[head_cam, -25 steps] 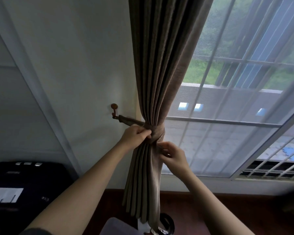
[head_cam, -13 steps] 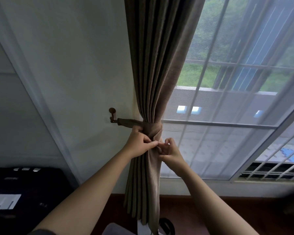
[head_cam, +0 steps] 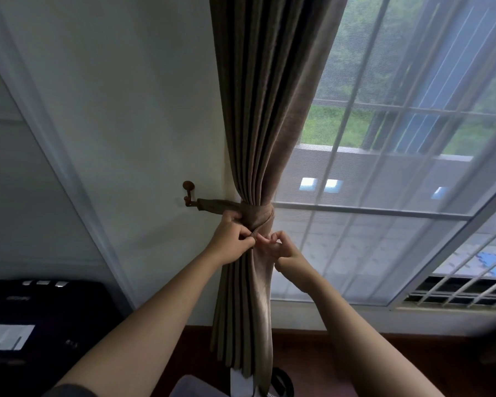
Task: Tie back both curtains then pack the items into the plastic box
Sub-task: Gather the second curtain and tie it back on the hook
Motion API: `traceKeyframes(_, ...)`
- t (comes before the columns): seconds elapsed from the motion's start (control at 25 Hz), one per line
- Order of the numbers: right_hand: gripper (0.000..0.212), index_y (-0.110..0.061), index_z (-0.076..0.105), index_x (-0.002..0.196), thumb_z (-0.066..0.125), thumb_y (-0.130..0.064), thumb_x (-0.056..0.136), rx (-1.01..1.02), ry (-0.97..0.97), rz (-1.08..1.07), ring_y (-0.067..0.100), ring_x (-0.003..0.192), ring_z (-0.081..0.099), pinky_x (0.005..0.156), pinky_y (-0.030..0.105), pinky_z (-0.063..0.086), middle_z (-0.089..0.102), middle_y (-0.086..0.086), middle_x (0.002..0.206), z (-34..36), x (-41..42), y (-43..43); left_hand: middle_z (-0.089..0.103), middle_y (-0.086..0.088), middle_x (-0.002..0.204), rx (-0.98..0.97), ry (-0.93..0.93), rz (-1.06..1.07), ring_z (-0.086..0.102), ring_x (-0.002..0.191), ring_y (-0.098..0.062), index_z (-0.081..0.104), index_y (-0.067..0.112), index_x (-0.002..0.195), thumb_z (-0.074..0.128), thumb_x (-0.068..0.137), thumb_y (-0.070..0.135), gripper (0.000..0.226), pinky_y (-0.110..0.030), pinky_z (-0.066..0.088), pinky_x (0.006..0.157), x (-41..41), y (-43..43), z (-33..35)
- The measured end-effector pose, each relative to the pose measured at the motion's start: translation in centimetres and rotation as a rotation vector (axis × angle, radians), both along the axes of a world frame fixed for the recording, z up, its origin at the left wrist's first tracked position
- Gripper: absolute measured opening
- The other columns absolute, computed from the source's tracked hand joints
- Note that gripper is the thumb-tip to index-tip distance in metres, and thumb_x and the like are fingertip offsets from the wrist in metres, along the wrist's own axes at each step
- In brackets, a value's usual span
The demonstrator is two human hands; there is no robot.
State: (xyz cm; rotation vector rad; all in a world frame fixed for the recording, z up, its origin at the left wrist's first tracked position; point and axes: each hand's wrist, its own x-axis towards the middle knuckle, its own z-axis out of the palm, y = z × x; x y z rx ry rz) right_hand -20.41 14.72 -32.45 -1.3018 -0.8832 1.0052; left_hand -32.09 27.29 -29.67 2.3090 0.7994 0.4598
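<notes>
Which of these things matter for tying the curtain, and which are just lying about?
In use: curtain, tieback wrapped round it, wall hook holding the tieback, left hand and right hand pinching its end.
Lying about: black machine at lower left, white paper on it.

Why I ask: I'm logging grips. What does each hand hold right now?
Left hand: closed, pinching the tieback around the curtain.
Right hand: closed, pinching the same tieback's end.

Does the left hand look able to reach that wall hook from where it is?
Probably yes: the hook sits close, up-left of the left hand, with nothing blocking, though that hand pinches the tieback.
</notes>
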Motion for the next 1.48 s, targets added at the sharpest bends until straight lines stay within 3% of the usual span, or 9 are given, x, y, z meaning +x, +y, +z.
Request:
traceKeyframes(0.16,0.035,-0.015,0.044,0.100,0.064,0.002,0.078,-0.018,-0.289,-0.551,0.020,0.103,0.060,0.084,0.035,0.052,0.060,0.007,0.109,1.7,0.4,1.7,0.034,-0.008,0.133,-0.024,-0.044,-0.002,0.049,0.104,-0.015,0.065,0.004,0.095,0.053,0.091,0.018,0.019,-0.020,0.034,0.092,0.1,0.0,-0.3)
traceKeyframes(0.28,0.090,-0.016,0.025,0.135,0.083,-0.027,0.068,-0.015,-0.404,-0.405,0.012,0.112,0.048,0.093,0.026,0.043,0.045,-0.003,0.124,5.8,0.5,4.4,0.037,-0.010,0.131,0.030,-0.116,0.001,0.048,0.092,-0.012,0.055,0.004,0.097,0.039,0.098,0.020,0.023,-0.021,0.039,0.087,0.0,-0.5,-0.8)
traceKeyframes(0.44,0.096,-0.016,0.022,0.133,0.085,-0.032,0.061,-0.136,-0.543,-0.407,0.021,0.103,0.058,0.083,0.032,0.049,0.055,0.001,0.112,8.2,0.7,8.3,0.043,-0.007,0.120,0.123,-0.186,0.030,0.049,0.097,-0.013,0.053,0.001,0.114,0.035,0.100,0.016,0.027,-0.009,0.032,0.086,-0.9,-0.5,-1.7)
traceKeyframes(0.64,0.081,-0.011,0.023,0.135,0.074,-0.013,0.072,-0.108,-0.602,-0.379,0.029,0.104,0.055,0.087,0.039,0.049,0.052,0.004,0.105,7.4,1.2,9.7,0.052,0.002,0.082,0.162,-0.270,-0.025,0.048,0.069,-0.011,0.056,0.007,0.104,0.040,0.099,0.016,0.019,-0.006,0.034,0.059,-3.4,-1.4,-1.5)
traceKeyframes(0.92,0.072,-0.007,0.026,0.136,0.066,-0.009,0.077,-0.037,-0.717,-0.387,0.036,0.105,0.055,0.087,0.046,0.049,0.049,0.001,0.102,6.6,1.1,11.0,0.057,0.008,0.077,0.152,-0.298,-0.254,0.055,0.068,-0.003,0.063,0.009,0.096,0.051,0.094,0.018,0.016,-0.012,0.044,0.062,-7.0,-2.5,-0.7)
traceKeyframes(1.12,0.073,-0.015,0.030,0.134,0.071,-0.018,0.074,-0.047,-0.681,-0.403,0.025,0.102,0.058,0.083,0.035,0.048,0.056,0.002,0.108,6.1,0.8,10.4,0.067,0.012,0.067,-0.150,-0.329,0.120,0.060,0.063,0.004,0.067,0.022,0.079,0.063,0.087,0.016,0.010,-0.007,0.041,0.059,-8.9,4.8,-1.6)
traceKeyframes(1.24,0.076,-0.025,0.031,0.129,0.080,-0.029,0.071,0.031,-0.566,-0.465,0.008,0.093,0.060,0.083,0.031,0.052,0.057,-0.015,0.099,4.6,-0.9,10.0,0.068,0.005,0.070,-0.291,-0.342,0.084,0.063,0.064,-0.003,0.067,0.019,0.083,0.062,0.087,0.010,0.011,-0.013,0.046,0.062,-8.4,8.4,-2.2)
traceKeyframes(1.36,0.104,-0.027,0.018,0.140,0.087,-0.030,0.062,0.044,-0.513,-0.489,-0.011,0.096,0.055,0.082,0.013,0.048,0.052,-0.027,0.104,2.3,-2.6,10.4,0.067,-0.002,0.079,-0.300,-0.355,0.087,0.061,0.067,0.002,0.067,0.015,0.095,0.057,0.090,0.007,0.013,-0.010,0.047,0.067,-7.3,10.6,-2.9)
traceKeyframes(1.48,0.087,-0.023,0.037,0.129,0.088,-0.033,0.059,-0.018,-0.466,-0.553,0.000,0.096,0.060,0.082,0.024,0.051,0.058,-0.023,0.101,0.8,-3.2,11.7,0.067,-0.001,0.086,-0.355,-0.454,0.185,0.061,0.071,0.005,0.068,0.017,0.097,0.057,0.089,0.005,0.018,-0.014,0.047,0.073,-5.6,12.4,-3.2)
